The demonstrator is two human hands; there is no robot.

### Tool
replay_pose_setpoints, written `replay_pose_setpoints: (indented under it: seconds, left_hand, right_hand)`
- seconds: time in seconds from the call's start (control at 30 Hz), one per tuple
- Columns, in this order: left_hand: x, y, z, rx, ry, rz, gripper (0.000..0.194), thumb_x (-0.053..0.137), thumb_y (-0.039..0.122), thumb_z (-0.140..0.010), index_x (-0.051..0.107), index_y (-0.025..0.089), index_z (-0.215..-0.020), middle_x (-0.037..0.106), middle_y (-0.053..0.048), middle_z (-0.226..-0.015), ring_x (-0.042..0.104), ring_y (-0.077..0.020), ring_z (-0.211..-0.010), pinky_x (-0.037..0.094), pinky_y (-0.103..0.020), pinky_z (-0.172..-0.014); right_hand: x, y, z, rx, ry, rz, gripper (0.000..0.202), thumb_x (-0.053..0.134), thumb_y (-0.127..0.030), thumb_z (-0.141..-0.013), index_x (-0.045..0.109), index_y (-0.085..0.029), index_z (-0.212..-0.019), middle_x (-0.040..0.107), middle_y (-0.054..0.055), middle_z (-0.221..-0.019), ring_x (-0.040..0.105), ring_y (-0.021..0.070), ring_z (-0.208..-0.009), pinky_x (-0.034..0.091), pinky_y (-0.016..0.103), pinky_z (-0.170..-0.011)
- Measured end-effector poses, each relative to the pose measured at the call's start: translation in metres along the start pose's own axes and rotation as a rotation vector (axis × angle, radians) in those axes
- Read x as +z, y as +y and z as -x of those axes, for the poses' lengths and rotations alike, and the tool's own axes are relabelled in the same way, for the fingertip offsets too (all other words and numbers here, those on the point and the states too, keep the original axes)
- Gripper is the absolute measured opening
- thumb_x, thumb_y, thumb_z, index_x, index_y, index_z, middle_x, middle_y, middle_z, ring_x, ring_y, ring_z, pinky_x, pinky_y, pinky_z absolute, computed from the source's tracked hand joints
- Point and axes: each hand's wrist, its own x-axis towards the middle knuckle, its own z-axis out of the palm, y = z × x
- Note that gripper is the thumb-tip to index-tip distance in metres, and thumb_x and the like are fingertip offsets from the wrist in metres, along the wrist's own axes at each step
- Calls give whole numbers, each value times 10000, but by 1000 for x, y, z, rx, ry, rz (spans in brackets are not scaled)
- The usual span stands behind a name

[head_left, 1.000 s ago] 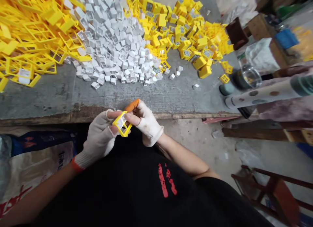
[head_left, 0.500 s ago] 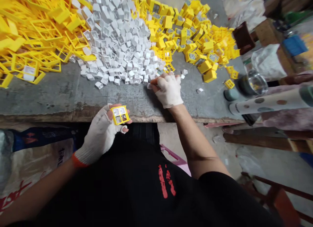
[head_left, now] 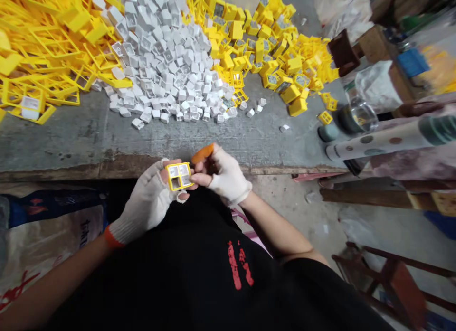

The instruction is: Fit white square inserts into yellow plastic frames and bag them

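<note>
My left hand (head_left: pixel 151 196), in a white fingerless glove, holds a small yellow frame (head_left: pixel 179 176) with four compartments over the table's front edge. White pieces fill the two upper compartments and the lower right one; the lower left shows no white piece. My right hand (head_left: pixel 225 175), also gloved and with an orange cover on one finger, has its thumb and fingers closed at the frame's right side. Whether it pinches a piece there is hidden. Beyond my hands lies a heap of white pieces (head_left: pixel 171 70) on the grey table (head_left: pixel 160 143).
Yellow frames (head_left: pixel 53 51) are piled at the left. Yellow block-like parts (head_left: pixel 263 48) spread behind and right of the white heap. At the right are a clear round container (head_left: pixel 358 116) and a long printed cylinder (head_left: pixel 381 141). A bag (head_left: pixel 50 236) lies below the table at left.
My right hand has come back from the white heap to the frame. The lower right compartment now shows a white piece. My left hand has shifted slightly right with the frame.
</note>
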Motion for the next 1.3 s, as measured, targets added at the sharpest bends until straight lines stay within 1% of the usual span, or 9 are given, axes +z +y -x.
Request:
replay_pose_setpoints:
  seconds: [0.13, 0.23, 0.3, 0.47, 0.7, 0.93, 1.1, 1.17, 1.3]
  left_hand:
    - [3, 6, 0, 34, 17, 21, 457, 1040, 414, -815, 740, 247, -1116, 858, -64, -1069, 837, -261, -829, 607, -298, -627]
    - [7, 9, -2, 54, 53, -2, 513, 1042, 445, -804, 710, 238, -1135, 848, -75, -1060, 821, -271, -809, 591, -315, -620]
    - [9, 9, -5, 54, 76, -13, 534, 1044, 449, -801, 699, 238, -1150, 842, -82, -1087, 816, -281, -821, 592, -333, -631]
    - [9, 9, -9, 62, 86, -12, 584, 1071, 489, -764, 710, 230, -1143, 825, -88, -1145, 806, -274, -856, 593, -327, -646]
    - [7, 11, -13, -21, 20, -50, 363, 936, 389, -871, 718, 205, -1095, 810, -99, -1041, 784, -252, -790, 558, -294, -604]
    - [3, 8, -7, 22, 72, -38, 286, 875, 273, -908, 697, 185, -1113, 819, -95, -1053, 788, -213, -764, 546, -256, -582]
    - [3, 9, -7, 6, 122, -40, 294, 859, 218, -937, 685, 175, -1170, 822, -90, -1070, 798, -220, -796, 557, -267, -603]
    - [4, 10, -7, 9, 119, -21, 270, 860, 261, -964, 686, 180, -1153, 817, -90, -1053, 792, -220, -792, 549, -268, -607]
    - [4, 11, -6, 13, 70, 51, 339, 913, 373, -971, 709, 190, -1171, 819, -90, -1065, 782, -227, -813, 574, -275, -612]
  right_hand:
    - [-46, 53, -32, 19, 308, 421, 157, 767, -438, -1065, 778, -283, -1040, 794, 38, -1010, 709, 259, -960, 575, 502, -960]
    - [-73, 86, -66, 18, 274, 697, 52, 784, -313, -1034, 791, -273, -1001, 828, 94, -1135, 692, 285, -1101, 505, 564, -1072]
    - [-76, 94, -80, 8, 214, 776, 66, 771, -297, -1047, 782, -264, -990, 836, 119, -1177, 679, 298, -1155, 481, 569, -1092]
    - [-56, 74, -68, -6, 128, 919, 155, 632, -231, -1114, 782, -268, -1106, 828, 129, -1329, 687, 348, -1257, 478, 586, -1099]
    - [-46, 59, -35, -190, -116, 795, 308, 595, -167, -1105, 821, -338, -1227, 850, 61, -1288, 693, 321, -1217, 476, 562, -1095]
    - [-37, 56, -26, -41, 156, 636, 245, 705, -372, -1102, 825, -263, -1286, 853, 137, -1189, 731, 341, -1121, 530, 554, -989]
    - [-9, 40, -36, 102, 131, 719, 325, 868, -537, -1002, 805, -241, -1120, 857, 111, -1136, 742, 362, -1131, 526, 549, -1040]
    - [-4, 31, -35, 78, 111, 652, 238, 832, -493, -1035, 815, -256, -1051, 861, 84, -1103, 756, 333, -1100, 542, 535, -1053]
    - [-2, 8, -18, -156, 118, 333, 252, 765, -550, -1103, 872, -324, -1078, 880, 47, -1102, 781, 285, -1011, 600, 508, -1027]
